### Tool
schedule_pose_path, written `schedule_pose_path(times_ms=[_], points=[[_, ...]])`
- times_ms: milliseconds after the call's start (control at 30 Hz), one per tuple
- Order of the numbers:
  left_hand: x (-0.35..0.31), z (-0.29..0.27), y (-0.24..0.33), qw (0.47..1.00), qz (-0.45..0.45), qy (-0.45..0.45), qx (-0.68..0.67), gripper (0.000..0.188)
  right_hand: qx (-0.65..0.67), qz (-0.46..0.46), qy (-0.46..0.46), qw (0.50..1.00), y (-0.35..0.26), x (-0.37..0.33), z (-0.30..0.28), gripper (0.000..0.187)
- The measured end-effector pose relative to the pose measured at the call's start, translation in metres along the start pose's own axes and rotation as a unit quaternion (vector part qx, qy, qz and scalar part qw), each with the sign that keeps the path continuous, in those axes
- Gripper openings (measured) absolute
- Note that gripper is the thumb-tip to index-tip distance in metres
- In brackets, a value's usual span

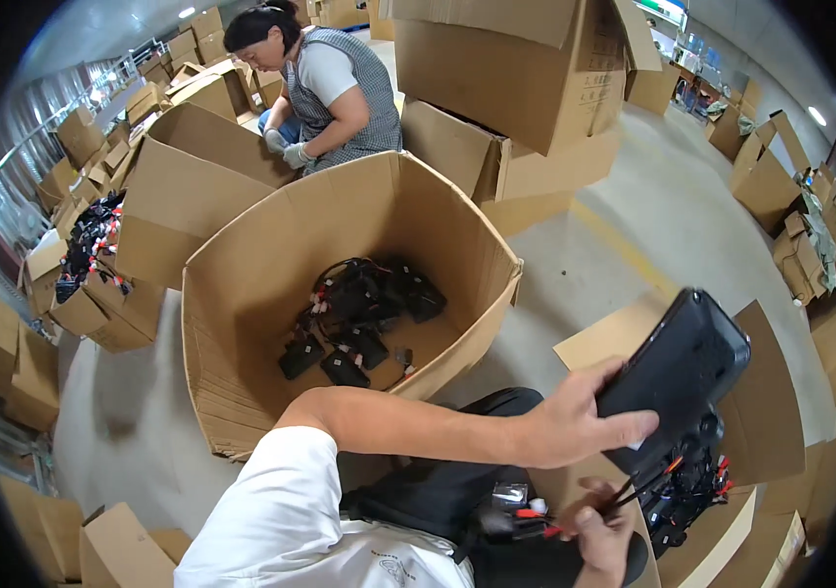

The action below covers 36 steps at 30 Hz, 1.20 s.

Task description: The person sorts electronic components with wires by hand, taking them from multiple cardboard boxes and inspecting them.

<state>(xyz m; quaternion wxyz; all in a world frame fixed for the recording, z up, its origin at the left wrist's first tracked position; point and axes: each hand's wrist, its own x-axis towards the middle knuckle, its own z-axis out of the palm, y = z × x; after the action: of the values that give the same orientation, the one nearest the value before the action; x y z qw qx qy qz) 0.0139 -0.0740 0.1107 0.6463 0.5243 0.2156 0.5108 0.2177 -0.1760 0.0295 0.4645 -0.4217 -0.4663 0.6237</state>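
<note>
My left hand (585,416) reaches across to the right, closed round a flat black rectangular case (678,367), thumb on its near face. The case is tilted above an open carton. Just below it, my right hand (599,539) has its fingers closed on thin black and red cables (631,493). These run up toward the lower end of the case; where they join is hidden. Several connectors, red and white, hang left of the right hand. More black units with wires (683,500) lie in the carton (771,402) under the case.
A large open carton (217,333) in front of me holds several black boxes with wires (364,304). Beyond it, a person (344,93) in gloves bends beside another carton (183,196). A carton at left (109,318) overflows with wired parts. Stacked cartons (526,88) stand behind.
</note>
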Motion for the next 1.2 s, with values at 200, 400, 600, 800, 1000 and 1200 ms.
schedule_pose_path(times_ms=[200, 400, 600, 800, 1000, 1200], points=[[0.037, 0.0, -0.013, 0.999, 0.014, 0.018, -0.026, 0.046, -0.126, -0.009, 0.244, 0.961, -0.097, -0.024, -0.059, 0.043], [0.084, 0.016, -0.106, 0.982, -0.093, 0.017, 0.161, 0.052, -0.424, -0.005, 0.232, 0.876, -0.115, -0.029, -0.177, 0.044], [0.128, 0.04, -0.196, 0.96, -0.267, -0.033, 0.079, 0.046, -0.415, 0.05, 0.221, 0.881, -0.082, -0.008, -0.25, 0.032], [0.144, 0.096, -0.306, 0.885, -0.4, -0.059, 0.232, 0.05, -0.402, 0.132, 0.255, 0.869, -0.031, -0.031, -0.328, 0.035], [0.153, 0.095, -0.395, 0.806, -0.512, -0.081, 0.287, 0.068, -0.518, 0.078, 0.238, 0.818, 0.006, 0.007, -0.355, 0.03], [0.152, 0.1, -0.446, 0.761, -0.488, -0.126, 0.408, 0.071, -0.562, 0.058, 0.234, 0.791, 0.037, 0.027, -0.359, 0.027]])
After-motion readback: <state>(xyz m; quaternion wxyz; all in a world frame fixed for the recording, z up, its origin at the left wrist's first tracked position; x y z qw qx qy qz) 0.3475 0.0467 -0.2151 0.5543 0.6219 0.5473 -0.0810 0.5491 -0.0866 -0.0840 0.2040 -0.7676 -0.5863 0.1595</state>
